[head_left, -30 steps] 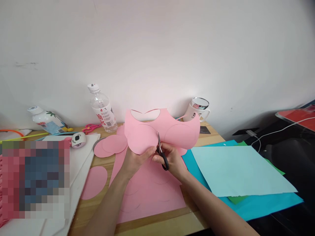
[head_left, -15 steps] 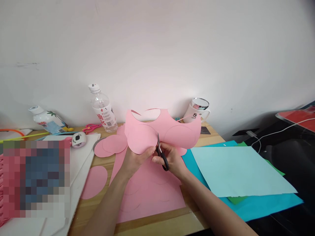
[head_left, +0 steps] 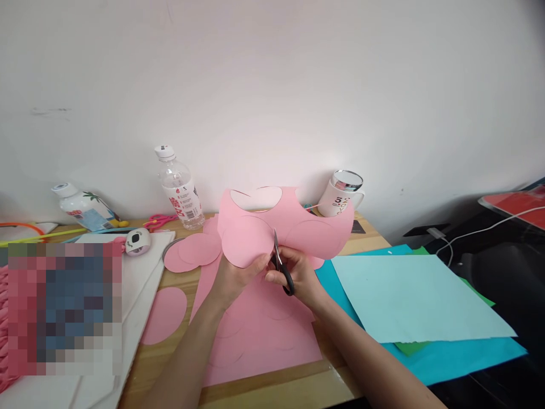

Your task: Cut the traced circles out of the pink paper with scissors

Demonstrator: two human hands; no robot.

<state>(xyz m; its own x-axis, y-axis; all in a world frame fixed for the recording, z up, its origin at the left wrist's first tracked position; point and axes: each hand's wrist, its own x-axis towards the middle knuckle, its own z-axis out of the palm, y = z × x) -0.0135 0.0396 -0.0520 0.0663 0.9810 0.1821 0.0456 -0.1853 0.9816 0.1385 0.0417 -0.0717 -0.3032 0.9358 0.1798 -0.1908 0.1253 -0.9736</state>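
My left hand (head_left: 238,278) pinches the lower edge of a pink paper sheet (head_left: 281,218) held up above the table. Rounded pieces have been cut from its top edge, and curved pencil lines show on it. Black-handled scissors (head_left: 284,270) are in my right hand (head_left: 300,275), blades pointing up at the paper beside my left fingertips. Below my hands lies another pink sheet (head_left: 264,352) with drawn curves. Loose pink paper ovals (head_left: 166,315) rest to the left, a few of them overlapping.
At the back stand a clear plastic bottle (head_left: 181,193) and a white mug (head_left: 340,193). Pink scissors (head_left: 160,221) and a small white device (head_left: 138,241) lie at left, near white boards (head_left: 140,309). Pale blue paper (head_left: 426,295) tops blue and green sheets on the right.
The pink sheet has shifted slightly right and tilted a little, showing more of the mug's lower front. My hands keep nearly the same pose. The whole view has moved only slightly.
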